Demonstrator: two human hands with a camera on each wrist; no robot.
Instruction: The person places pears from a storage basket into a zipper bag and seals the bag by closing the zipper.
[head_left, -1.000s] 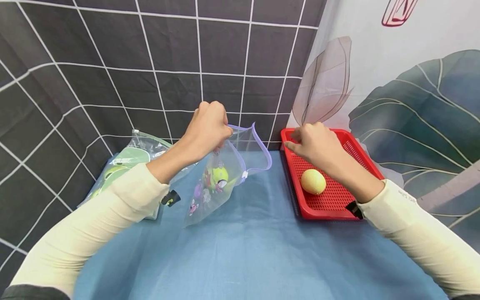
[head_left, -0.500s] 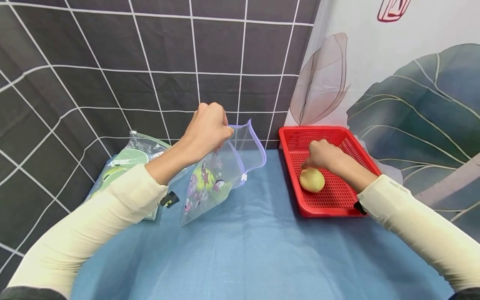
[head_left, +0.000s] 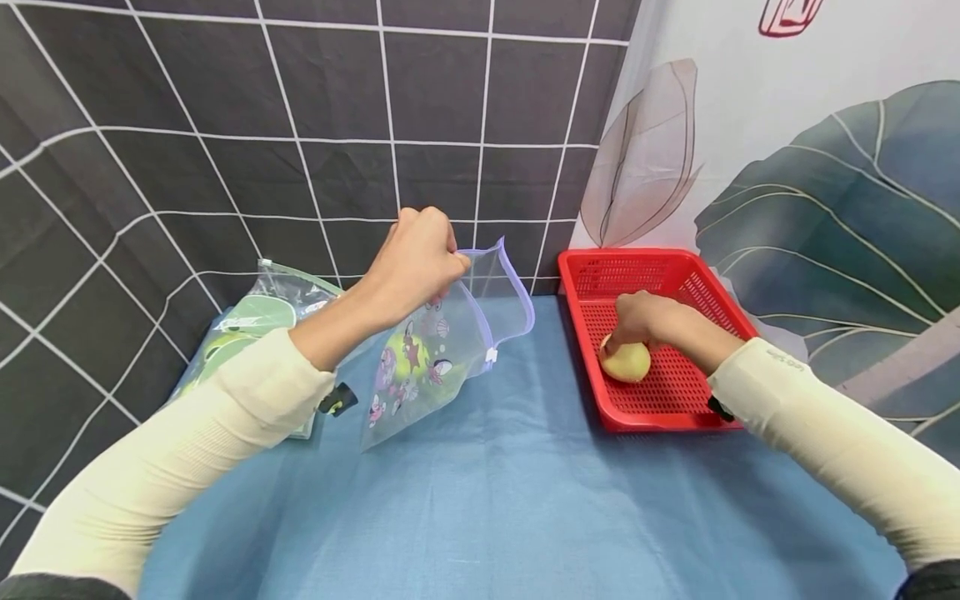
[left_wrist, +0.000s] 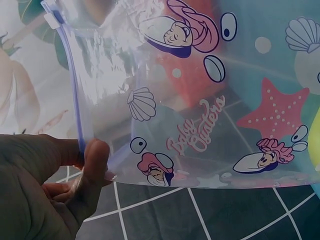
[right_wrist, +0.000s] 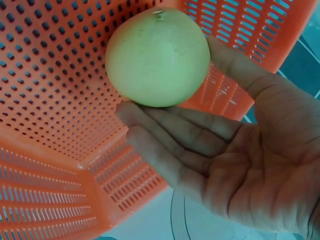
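Note:
My left hand (head_left: 417, 265) pinches the top corner of a clear zip bag (head_left: 397, 387) with a purple zip and white slider (head_left: 491, 357). Shells and starfish are printed on the bag, and a lime-green rounded thing (head_left: 411, 356) shows through its side. The bag's mouth gapes to the right. In the red perforated basket (head_left: 675, 417), my right hand (head_left: 651, 321) holds a round, pale yellow-green fruit (head_left: 628, 364). The right wrist view shows my thumb on one side of the fruit (right_wrist: 157, 60) and fingertips along the other.
Another clear zip bag (head_left: 255, 312) with green patches lies at the left, partly behind my left forearm. A blue cloth (head_left: 480, 500) covers the table. Dark grid-patterned cloth (head_left: 435, 92) rises behind, and a white, leaf-printed one (head_left: 750, 125) stands at the right.
My right hand has come down from above the basket onto the fruit and taken hold of it. The left hand and the bag have barely moved.

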